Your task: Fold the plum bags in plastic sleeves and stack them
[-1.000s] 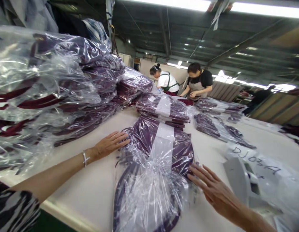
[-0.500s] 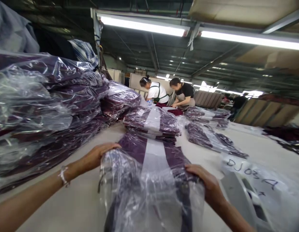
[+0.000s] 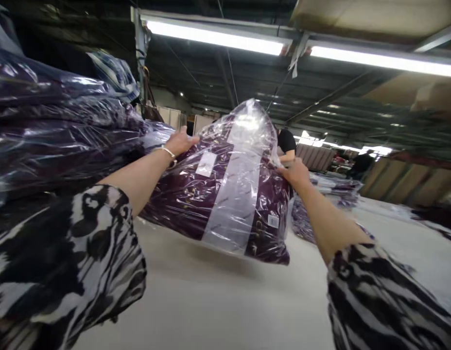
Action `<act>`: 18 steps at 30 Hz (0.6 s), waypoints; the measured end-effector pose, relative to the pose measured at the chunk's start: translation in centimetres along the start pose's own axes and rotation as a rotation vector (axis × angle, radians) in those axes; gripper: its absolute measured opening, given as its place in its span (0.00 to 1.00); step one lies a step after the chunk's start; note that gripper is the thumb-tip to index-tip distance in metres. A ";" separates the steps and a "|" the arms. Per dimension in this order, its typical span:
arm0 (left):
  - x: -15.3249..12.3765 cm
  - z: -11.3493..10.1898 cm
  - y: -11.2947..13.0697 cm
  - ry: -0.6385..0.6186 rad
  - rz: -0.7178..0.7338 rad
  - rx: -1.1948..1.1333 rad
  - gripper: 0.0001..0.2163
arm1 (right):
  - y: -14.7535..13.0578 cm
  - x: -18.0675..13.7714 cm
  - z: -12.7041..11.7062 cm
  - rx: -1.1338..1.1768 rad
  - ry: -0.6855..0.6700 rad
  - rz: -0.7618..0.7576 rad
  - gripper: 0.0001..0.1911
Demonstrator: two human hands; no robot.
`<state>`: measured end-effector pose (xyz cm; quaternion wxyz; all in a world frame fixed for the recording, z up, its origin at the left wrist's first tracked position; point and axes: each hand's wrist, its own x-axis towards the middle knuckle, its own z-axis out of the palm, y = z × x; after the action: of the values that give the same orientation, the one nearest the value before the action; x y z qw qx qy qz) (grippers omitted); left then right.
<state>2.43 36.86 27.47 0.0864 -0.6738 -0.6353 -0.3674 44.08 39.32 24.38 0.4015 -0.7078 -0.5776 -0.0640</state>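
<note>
Out in front of me I hold a dark purple garment in a clear plastic bag, tilted up with its lower edge toward me. A pale strip runs down its middle, with a small white tag on the left part and a barcode label at the lower right. My left hand is closed on the bag's upper left edge, fingertips partly hidden behind it. On the upper right edge, my right hand pinches the plastic between thumb and fingers.
Bagged purple garments are piled high along the left. More bagged garments lie on the white table at the right. A co-worker's dark sleeve shows behind my bag. Lit tube lamps hang overhead.
The bagged garment went from lying near me to raised and tilted farther away, hiding the stack and most of the co-workers. Both hands moved forward and up with it; my patterned sleeves came into view.
</note>
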 end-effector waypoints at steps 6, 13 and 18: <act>-13.6 6.7 -2.4 -0.110 0.485 0.133 0.28 | 5.4 -9.1 6.4 0.136 -0.079 -0.276 0.28; -28.8 8.3 -6.0 -0.163 0.893 0.282 0.38 | 9.2 -27.0 0.8 0.023 -0.039 -1.161 0.37; -26.8 11.0 -6.7 0.028 0.848 0.338 0.29 | 10.2 -26.9 3.5 -0.160 -0.026 -1.132 0.35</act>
<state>2.61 23.25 1.06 0.3465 -0.8458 -0.3531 -0.1996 42.92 20.82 2.05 0.2426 -0.3170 -0.8649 -0.3043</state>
